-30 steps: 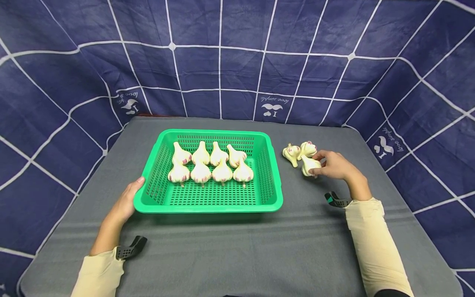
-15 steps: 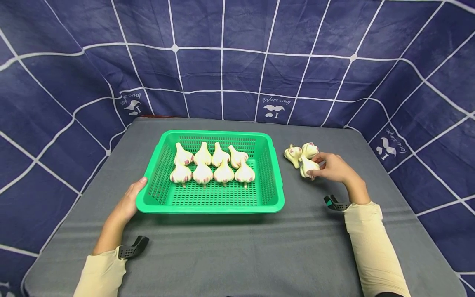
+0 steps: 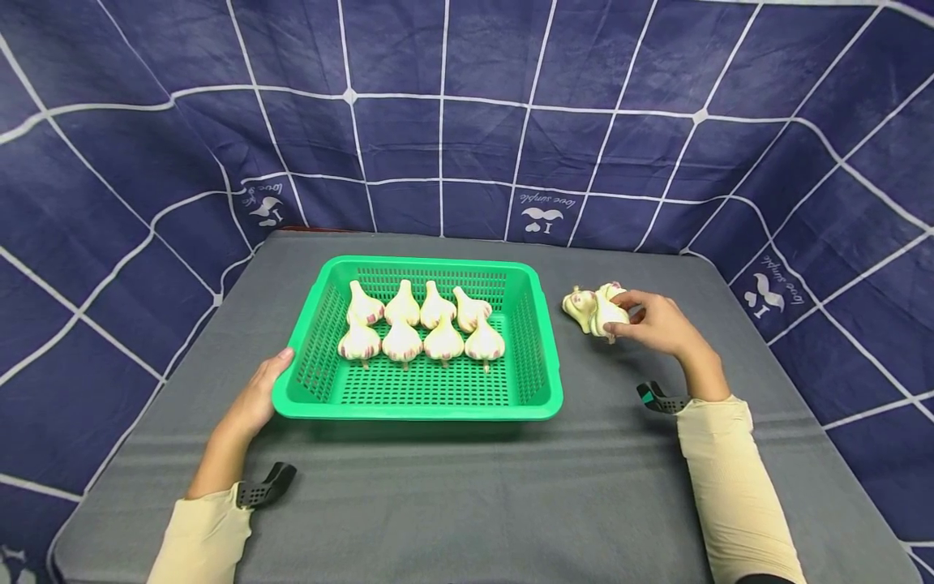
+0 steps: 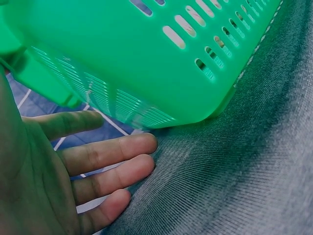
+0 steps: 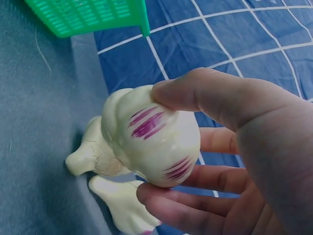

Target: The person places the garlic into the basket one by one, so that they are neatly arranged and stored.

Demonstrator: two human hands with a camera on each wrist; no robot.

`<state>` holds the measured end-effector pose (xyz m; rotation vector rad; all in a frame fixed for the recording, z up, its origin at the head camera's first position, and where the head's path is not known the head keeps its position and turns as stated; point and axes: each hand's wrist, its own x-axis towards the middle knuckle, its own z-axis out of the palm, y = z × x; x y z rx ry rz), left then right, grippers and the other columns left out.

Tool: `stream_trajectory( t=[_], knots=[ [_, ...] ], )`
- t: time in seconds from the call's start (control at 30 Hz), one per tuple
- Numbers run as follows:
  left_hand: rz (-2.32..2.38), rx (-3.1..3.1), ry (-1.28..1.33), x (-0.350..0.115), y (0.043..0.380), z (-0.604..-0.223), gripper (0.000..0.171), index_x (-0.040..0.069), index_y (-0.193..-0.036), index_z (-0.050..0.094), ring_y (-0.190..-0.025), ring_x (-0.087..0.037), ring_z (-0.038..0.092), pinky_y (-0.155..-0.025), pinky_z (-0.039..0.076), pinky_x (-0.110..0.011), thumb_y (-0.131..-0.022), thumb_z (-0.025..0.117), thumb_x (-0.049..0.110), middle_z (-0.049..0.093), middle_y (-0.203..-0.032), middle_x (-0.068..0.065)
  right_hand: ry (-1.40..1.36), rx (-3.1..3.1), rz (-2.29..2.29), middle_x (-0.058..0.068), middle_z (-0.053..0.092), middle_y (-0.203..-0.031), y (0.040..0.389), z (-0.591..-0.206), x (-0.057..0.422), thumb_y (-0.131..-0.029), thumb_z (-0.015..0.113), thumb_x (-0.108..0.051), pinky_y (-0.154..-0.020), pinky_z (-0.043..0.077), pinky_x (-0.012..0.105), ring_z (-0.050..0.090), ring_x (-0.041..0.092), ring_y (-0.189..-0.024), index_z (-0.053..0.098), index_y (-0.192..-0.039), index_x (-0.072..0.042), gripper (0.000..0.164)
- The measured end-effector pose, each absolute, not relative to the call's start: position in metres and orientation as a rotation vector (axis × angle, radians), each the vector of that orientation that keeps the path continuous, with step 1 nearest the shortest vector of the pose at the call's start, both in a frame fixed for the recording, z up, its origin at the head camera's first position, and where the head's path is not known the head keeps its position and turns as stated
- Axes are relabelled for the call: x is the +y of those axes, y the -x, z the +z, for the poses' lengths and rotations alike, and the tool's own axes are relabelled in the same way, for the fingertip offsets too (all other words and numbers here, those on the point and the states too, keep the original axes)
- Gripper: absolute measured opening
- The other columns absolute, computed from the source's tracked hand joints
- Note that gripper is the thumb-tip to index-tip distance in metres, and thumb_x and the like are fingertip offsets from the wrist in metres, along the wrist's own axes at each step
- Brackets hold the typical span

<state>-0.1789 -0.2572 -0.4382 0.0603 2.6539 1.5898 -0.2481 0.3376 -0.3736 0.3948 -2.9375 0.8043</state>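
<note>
My right hand (image 3: 654,323) pinches a garlic bulb (image 5: 154,134) between thumb and fingers, over the right side of the table. The bulb is cream-white with purple streaks. Below it in the right wrist view lie two more garlic bulbs (image 5: 117,203), partly covered by the held one. My left hand (image 3: 257,395) is at the left rim of a green plastic basket (image 3: 416,412). In the left wrist view its fingers (image 4: 110,154) are stretched out beside the basket's perforated wall, holding nothing. Several garlic bulbs (image 3: 402,342) stand in two rows inside the basket.
A dark grey cloth (image 3: 467,503) covers the table under the basket. Blue fabric with white grid lines (image 3: 481,138) hangs along the back and both sides. A black wrist strap device (image 3: 266,487) sits on the left forearm and a similar one (image 3: 662,397) on the right.
The garlic bulb in my right hand has come up slightly and tilted, now overlapping the two bulbs beside it. The left hand stays at the basket's rim; the view has shifted a little.
</note>
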Motion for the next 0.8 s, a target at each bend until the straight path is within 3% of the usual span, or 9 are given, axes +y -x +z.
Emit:
stream_trajectory(
  t=[0.17,0.27,0.47,0.8],
  knots=[
    [1.549,2.648,-0.023,-0.257,0.178,-0.438,0.062,-0.017,-0.121,0.046,-0.099,-0.013,0.044,-0.089,0.031,-0.024,-0.106,0.023,0.038,0.048,-0.117,-0.031,-0.344,-2.937,0.8,0.019,0.067,-0.106,0.249,-0.367,0.332,-0.084,0.079,-0.031,-0.064,0.048,0.034,0.065,0.029,-0.085,0.063,-0.118,-0.003,0.047],
    [1.562,2.659,-0.039,-0.258,0.178,-0.439,0.059,-0.015,-0.117,0.049,-0.094,-0.005,0.045,-0.087,0.032,-0.019,-0.106,0.023,0.037,0.051,-0.112,-0.027,-0.345,-2.914,0.816,0.018,0.068,-0.1,0.249,-0.364,0.328,-0.083,0.08,-0.031,-0.06,0.047,0.032,0.064,0.027,-0.079,0.063,-0.116,-0.003,0.046],
    [1.608,2.652,-0.077,-0.258,0.18,-0.44,0.054,-0.008,-0.104,0.056,-0.082,0.001,0.049,-0.08,0.035,-0.016,-0.106,0.024,0.034,0.057,-0.095,-0.013,-0.379,-2.889,0.837,0.016,0.066,-0.111,0.249,-0.36,0.325,-0.083,0.081,-0.029,-0.059,0.046,0.028,0.064,0.023,-0.078,0.064,-0.115,-0.003,0.045],
    [1.58,2.684,-0.099,-0.258,0.179,-0.441,0.058,-0.015,-0.113,0.053,-0.088,0.003,0.046,-0.085,0.034,-0.018,-0.106,0.023,0.034,0.056,-0.106,-0.026,-0.413,-2.868,0.835,0.015,0.067,-0.106,0.249,-0.349,0.321,-0.082,0.081,-0.03,-0.059,0.047,0.028,0.064,0.023,-0.078,0.064,-0.113,-0.003,0.045]
  ],
)
